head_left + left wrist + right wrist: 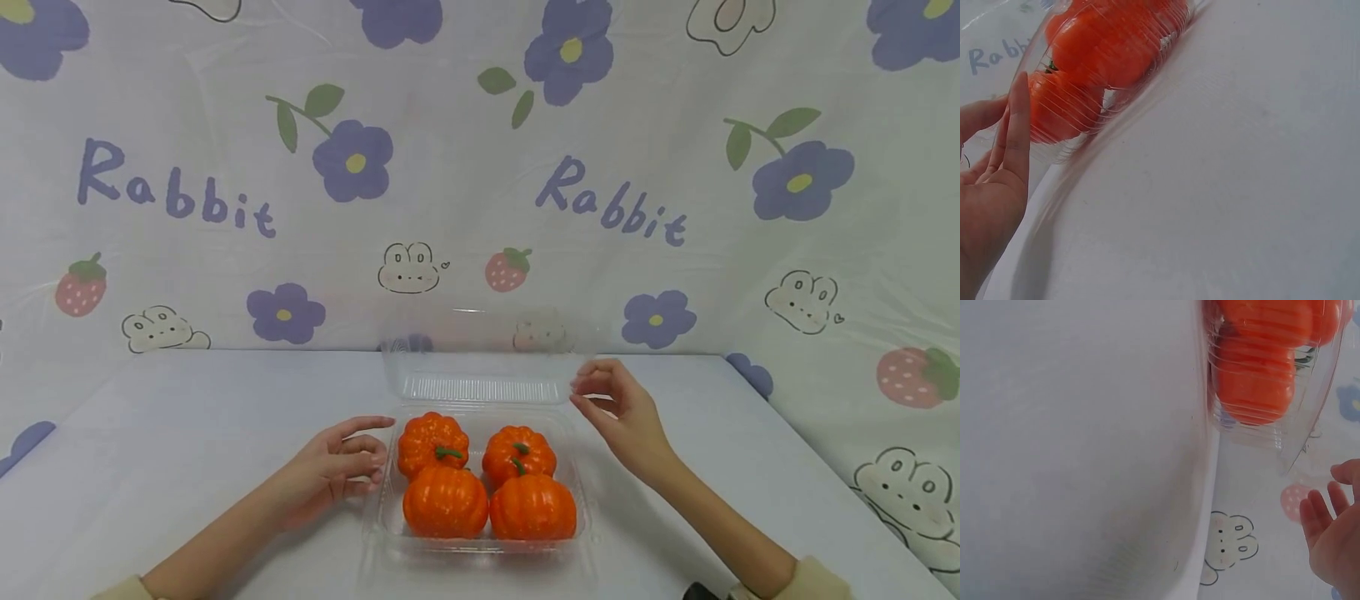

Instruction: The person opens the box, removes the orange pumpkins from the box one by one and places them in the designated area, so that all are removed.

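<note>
Several orange toy pumpkins point(446, 502) with green stems sit in a clear plastic clamshell box point(480, 546). Its transparent lid point(480, 389) stands raised at the back, hinged to the tray. My left hand point(337, 467) is at the tray's left side; in the left wrist view its straight fingers point(1018, 125) lie along the clear wall, the thumb near the rim. Beside the lid's right edge is my right hand point(618, 408), fingers loosely bent, thumb apart from them. Whether its fingertips touch the lid cannot be made out. In the right wrist view, a gap separates this hand point(1338, 537) from the tray.
The box rests on a white tabletop point(225, 417). Behind it hangs a white cloth point(465, 183) printed with purple flowers, strawberries, rabbits and lettering. A small dark object point(701, 592) shows at the bottom edge near the right sleeve point(806, 581).
</note>
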Action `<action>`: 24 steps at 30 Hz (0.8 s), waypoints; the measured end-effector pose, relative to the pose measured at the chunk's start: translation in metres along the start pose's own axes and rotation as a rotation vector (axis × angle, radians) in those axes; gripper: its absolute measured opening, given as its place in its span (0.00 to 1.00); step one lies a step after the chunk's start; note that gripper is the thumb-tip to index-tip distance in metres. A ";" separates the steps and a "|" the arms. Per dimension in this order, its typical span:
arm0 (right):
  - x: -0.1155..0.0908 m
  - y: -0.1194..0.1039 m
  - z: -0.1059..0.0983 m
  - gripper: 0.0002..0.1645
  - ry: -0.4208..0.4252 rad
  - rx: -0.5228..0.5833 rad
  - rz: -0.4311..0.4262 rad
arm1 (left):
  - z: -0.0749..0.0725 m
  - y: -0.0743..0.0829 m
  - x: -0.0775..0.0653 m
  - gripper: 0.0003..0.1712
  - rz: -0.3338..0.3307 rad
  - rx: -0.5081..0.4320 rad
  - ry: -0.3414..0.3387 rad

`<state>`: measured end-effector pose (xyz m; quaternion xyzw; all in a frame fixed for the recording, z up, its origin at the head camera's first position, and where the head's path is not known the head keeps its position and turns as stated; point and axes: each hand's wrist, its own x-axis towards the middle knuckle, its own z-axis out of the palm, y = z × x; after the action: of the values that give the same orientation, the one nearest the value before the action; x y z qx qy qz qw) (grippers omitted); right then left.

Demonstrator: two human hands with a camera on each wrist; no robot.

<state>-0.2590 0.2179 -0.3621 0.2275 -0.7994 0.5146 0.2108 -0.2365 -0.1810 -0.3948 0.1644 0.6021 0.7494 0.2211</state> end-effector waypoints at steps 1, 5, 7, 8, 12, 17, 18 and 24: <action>0.001 0.000 0.001 0.17 0.005 -0.009 -0.005 | 0.000 0.000 0.000 0.34 0.001 -0.001 0.001; 0.005 0.003 0.002 0.19 0.024 -0.042 -0.020 | 0.001 0.000 0.000 0.34 -0.003 0.003 0.013; 0.007 0.004 0.003 0.20 0.028 -0.054 -0.013 | 0.002 0.000 -0.001 0.34 -0.006 0.007 0.018; 0.008 0.005 0.003 0.21 0.028 -0.059 -0.008 | 0.002 0.000 -0.001 0.34 -0.007 0.009 0.021; 0.012 0.008 0.004 0.22 0.029 -0.062 0.003 | 0.001 0.000 -0.001 0.34 -0.014 0.013 0.025; 0.017 0.012 0.005 0.23 0.030 -0.054 0.002 | 0.001 0.000 -0.001 0.34 -0.019 0.017 0.026; 0.018 0.012 0.005 0.23 0.029 -0.051 0.002 | 0.001 0.000 -0.001 0.34 -0.019 0.016 0.026; 0.023 0.015 0.005 0.24 0.020 -0.043 0.015 | 0.000 -0.001 -0.001 0.34 -0.018 0.002 0.019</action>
<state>-0.2864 0.2156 -0.3620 0.2120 -0.8098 0.5010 0.2199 -0.2352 -0.1814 -0.3960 0.1521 0.6064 0.7483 0.2217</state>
